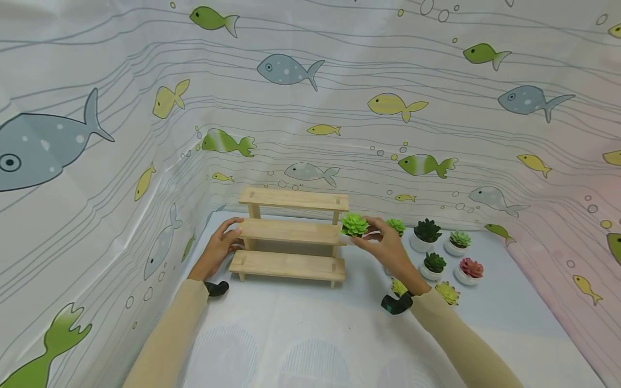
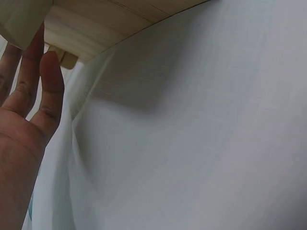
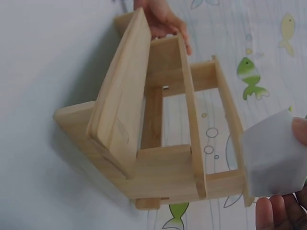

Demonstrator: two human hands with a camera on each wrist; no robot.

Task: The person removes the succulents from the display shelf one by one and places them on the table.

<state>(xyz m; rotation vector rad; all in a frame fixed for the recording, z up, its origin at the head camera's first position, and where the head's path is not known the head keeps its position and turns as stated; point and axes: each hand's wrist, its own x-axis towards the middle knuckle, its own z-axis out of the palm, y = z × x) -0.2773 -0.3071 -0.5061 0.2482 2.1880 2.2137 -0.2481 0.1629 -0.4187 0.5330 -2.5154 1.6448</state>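
A light wooden three-tier stand (image 1: 291, 231) rests on the cloth-covered table. At its left side, my left hand (image 1: 220, 248) holds the end of the middle shelf; in the left wrist view, fingers (image 2: 52, 81) reach up beside the wood. My right hand (image 1: 388, 245) grips a bright green potted succulent (image 1: 354, 224) by its small white pot (image 3: 273, 153). This plant is near the right end of the middle shelf; whether the pot touches the wood I cannot tell.
Right of the stand, several potted succulents stand in a group, among them a dark green one (image 1: 427, 231), a red one (image 1: 470, 269) and a yellow-green one (image 1: 447, 293). My right forearm covers part of the group. Fish-printed cloth walls (image 1: 310, 145) enclose the table.
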